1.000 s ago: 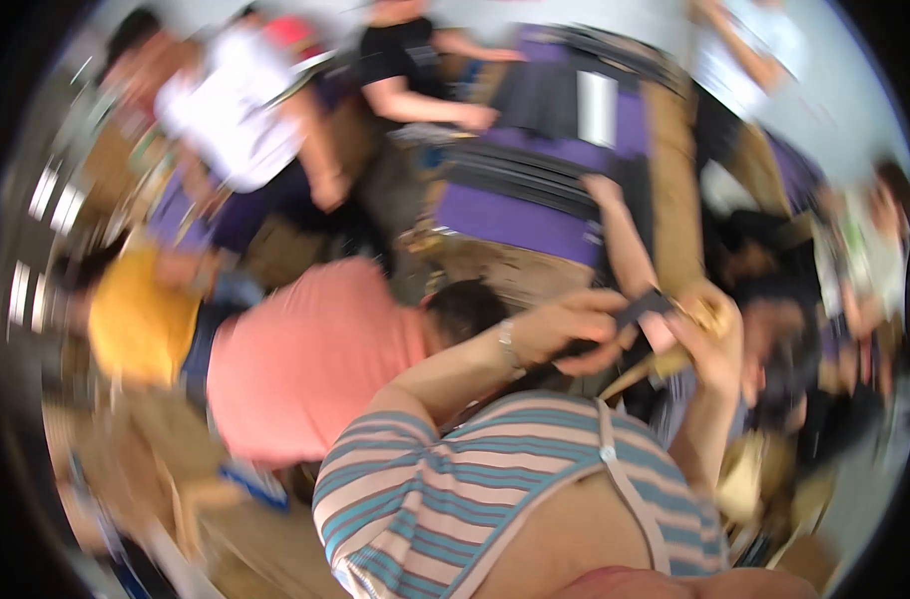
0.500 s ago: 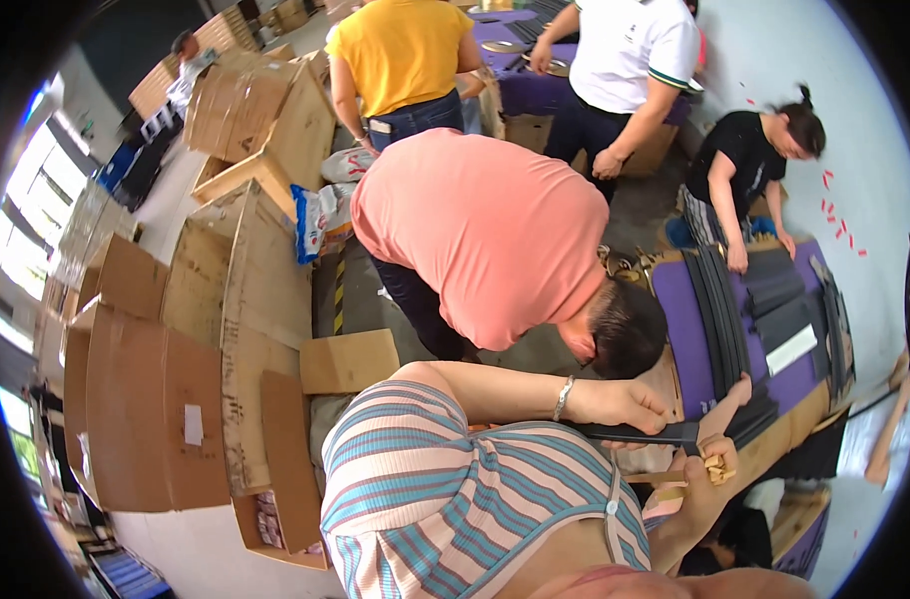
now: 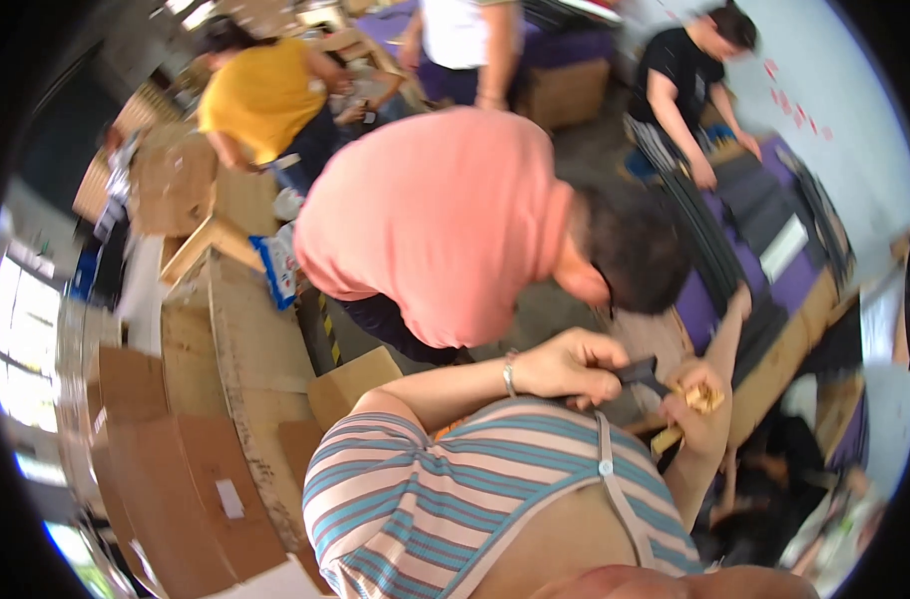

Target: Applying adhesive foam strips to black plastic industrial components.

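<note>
My left hand (image 3: 570, 369), with a bracelet at the wrist, is closed in a pinch at one end of a short-looking black strip (image 3: 638, 372) in front of my chest. The strip reaches across toward my right hand (image 3: 689, 404), where its far end is blurred. My right hand is closed around several small gold-coloured pieces (image 3: 704, 396). A yellowish flat piece (image 3: 665, 439) sticks out below that hand. Whether the right fingers also grip the strip is hard to make out.
Close ahead, a person in a pink shirt (image 3: 425, 220) bends low. At right, dark strips (image 3: 699, 235) lie on a purple-covered table (image 3: 699, 309), with a person in black (image 3: 675, 90) behind and another hand (image 3: 740, 299) on it. Cardboard boxes (image 3: 191, 499) stand at left.
My view has turned, shifting the surroundings. My left hand has risen slightly and the black strip shows less of its length. The person in yellow has leaned to the left.
</note>
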Motion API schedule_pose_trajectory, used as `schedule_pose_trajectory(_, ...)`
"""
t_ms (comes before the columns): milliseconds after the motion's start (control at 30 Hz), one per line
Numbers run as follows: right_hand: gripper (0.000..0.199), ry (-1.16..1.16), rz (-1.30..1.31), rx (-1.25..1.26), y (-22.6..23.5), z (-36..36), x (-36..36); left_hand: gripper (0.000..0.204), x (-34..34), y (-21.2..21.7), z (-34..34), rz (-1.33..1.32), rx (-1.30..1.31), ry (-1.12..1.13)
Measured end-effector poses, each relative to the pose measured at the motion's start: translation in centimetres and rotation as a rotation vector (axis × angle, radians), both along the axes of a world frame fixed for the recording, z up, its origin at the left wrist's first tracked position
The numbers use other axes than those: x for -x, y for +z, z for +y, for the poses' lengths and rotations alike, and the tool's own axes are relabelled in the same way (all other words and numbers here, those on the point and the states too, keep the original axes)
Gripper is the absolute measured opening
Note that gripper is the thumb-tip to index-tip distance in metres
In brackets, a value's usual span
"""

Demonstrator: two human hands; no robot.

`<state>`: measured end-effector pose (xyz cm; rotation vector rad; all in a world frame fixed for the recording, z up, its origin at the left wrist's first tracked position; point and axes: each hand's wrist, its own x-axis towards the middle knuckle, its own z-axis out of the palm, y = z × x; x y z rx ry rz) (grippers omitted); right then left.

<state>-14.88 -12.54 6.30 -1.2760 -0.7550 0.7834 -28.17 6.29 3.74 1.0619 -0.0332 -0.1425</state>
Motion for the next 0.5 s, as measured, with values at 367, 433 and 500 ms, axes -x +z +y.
schedule_pose_trajectory(367,0.018,-0.212,-0.168,0.042,1.7,-2.6,0.6,0.043,-3.0,0.2,-1.8,-0.006,-0.053,-0.112)
schedule_pose_trajectory(433,0.015,-0.210,-0.249,0.022,1.4,-3.0,0.2,0.045,-3.8,0.1,-2.0,-0.007,-0.016,-0.147)
schedule_pose_trajectory(500,0.015,-0.253,-0.325,0.021,1.0,-3.5,-0.2,0.047,-4.4,-0.1,-2.3,-0.016,0.005,-0.173)
